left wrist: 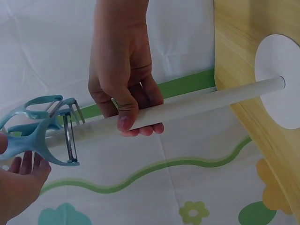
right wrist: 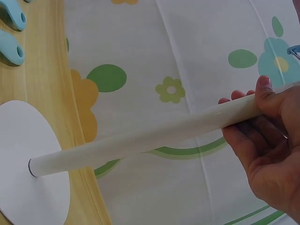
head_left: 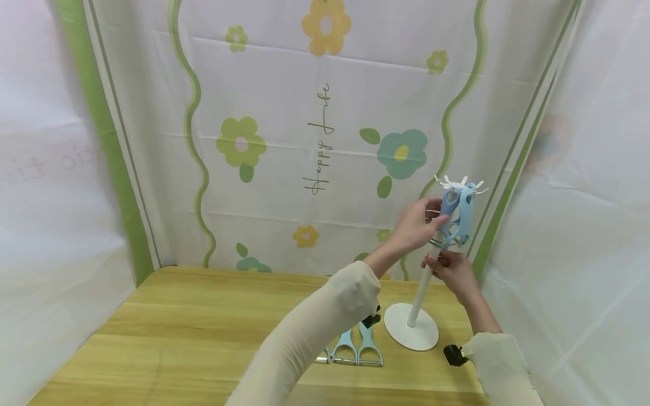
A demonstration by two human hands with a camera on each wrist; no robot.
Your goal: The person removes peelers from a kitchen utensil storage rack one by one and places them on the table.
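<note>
A blue peeler is pinched by the left hand, up at the white stand's hooks; whether it is hooked can't be made out. The pole is gripped by the right hand. Another peeler is already hung; three peelers are left on the table. "Happy Life" is printed on the backdrop.

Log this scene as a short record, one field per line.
Left hand: pinches a light-blue peeler near the hooks; whether it is hooked, unclear
Right hand: grips the white pole below the peelers
Base: round, white, on the wooden table
Hanging: at least one more blue peeler
On table: at least three peelers, partly behind the left sleeve
Backdrop: white cloth, flowers, "Happy Life"
</note>
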